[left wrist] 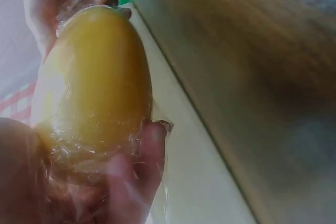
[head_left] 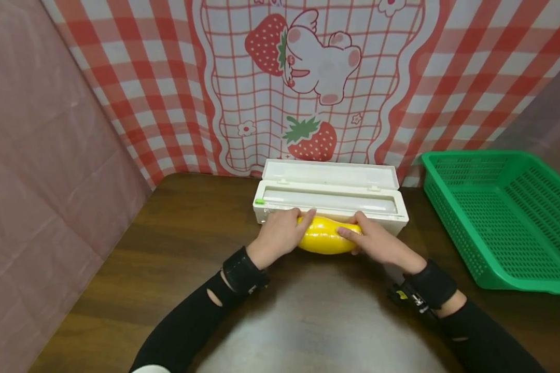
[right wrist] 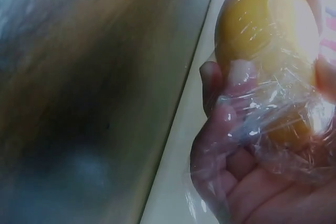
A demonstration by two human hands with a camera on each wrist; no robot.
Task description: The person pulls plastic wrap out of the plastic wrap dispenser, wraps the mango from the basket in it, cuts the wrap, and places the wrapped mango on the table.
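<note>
A smooth yellow oblong fruit [head_left: 325,235] lies crosswise between both hands, in front of the white cling film dispenser [head_left: 331,187]. My left hand [head_left: 280,230] grips its left end, thumb along the top. The right hand [head_left: 378,242] holds the other end, with fingers curled about it. Clear cling film [right wrist: 273,114] covers the fruit and bunches in wrinkles at the right palm in the right wrist view. More crumpled film [left wrist: 84,148] gathers by the left fingers in the left wrist view. The fruit's underside is hidden in the head view.
The dispenser's lid [head_left: 331,172] stands raised at the back, and a green slider [head_left: 260,201] sits at its left end. A green plastic basket [head_left: 483,259] stands on the right of the brown table [head_left: 177,223]. A checked strawberry cloth [head_left: 168,88] hangs behind.
</note>
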